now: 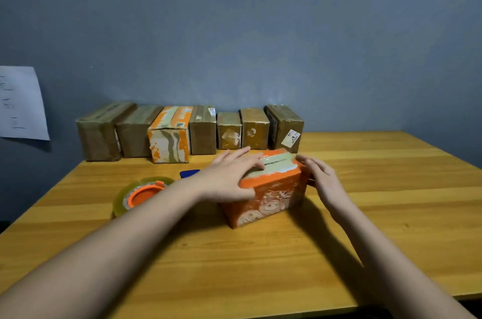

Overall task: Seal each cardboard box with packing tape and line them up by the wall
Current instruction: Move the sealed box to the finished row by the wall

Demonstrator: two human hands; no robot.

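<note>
An orange printed cardboard box (pixel 271 198) stands on the wooden table (pixel 260 266), with a strip of tape along its top. My left hand (pixel 229 177) lies flat over the box's top left part, fingers straight, thumb on the front face. My right hand (pixel 323 180) touches the box's right end with relaxed fingers. A roll of clear packing tape (pixel 138 196) on an orange dispenser lies on the table left of the box. Several taped boxes (pixel 190 130) stand in a row against the wall.
A small blue object (pixel 189 173) lies on the table behind my left wrist. A sheet of paper (pixel 20 102) hangs on the grey wall at the left. The table's right and front edges are in view.
</note>
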